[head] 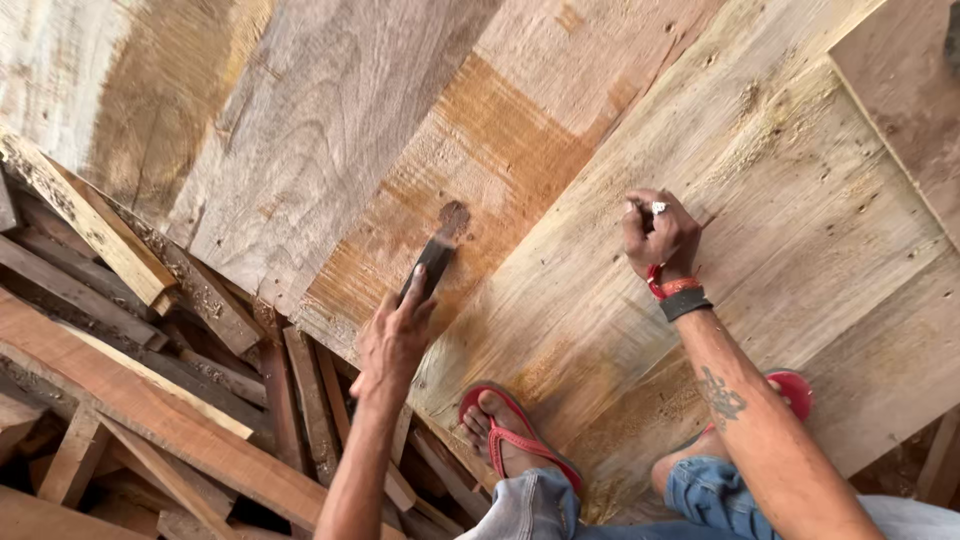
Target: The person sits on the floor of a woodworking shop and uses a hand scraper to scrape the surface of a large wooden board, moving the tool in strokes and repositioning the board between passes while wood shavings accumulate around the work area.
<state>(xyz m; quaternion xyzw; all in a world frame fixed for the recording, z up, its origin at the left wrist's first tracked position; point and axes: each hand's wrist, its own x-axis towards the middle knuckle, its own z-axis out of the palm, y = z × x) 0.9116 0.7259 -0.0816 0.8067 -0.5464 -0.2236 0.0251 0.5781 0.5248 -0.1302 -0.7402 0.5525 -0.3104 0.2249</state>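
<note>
At far left lies a heap of offcut timber (130, 400): rough battens and slats, reddish and grey-brown, crossing one another at loose angles below the edge of the work surface. Above and beside it run wide sawn planks (330, 130), laid edge to edge on a slant from lower left to upper right, their faces coarse with saw marks, pale grey in parts and stained orange-brown in a broad patch near the middle. The left hand (393, 340) is wrapped around the lower end of a dark, flat, narrow tool (432, 266), probably a chisel or small scraper, though its tip is too small to tell; its long axis points up and away from the wrist, following the grain, and its far end touches the plank just beneath a dark knot-like spot (454, 218). A foot in a red flip-flop (510, 435) rests on the yellowish board (800, 220) to the right. Further right, the right hand (660, 238) is clenched in a fist, knuckles against that board, well apart from the tool, with a red band and a black band at the wrist.
</note>
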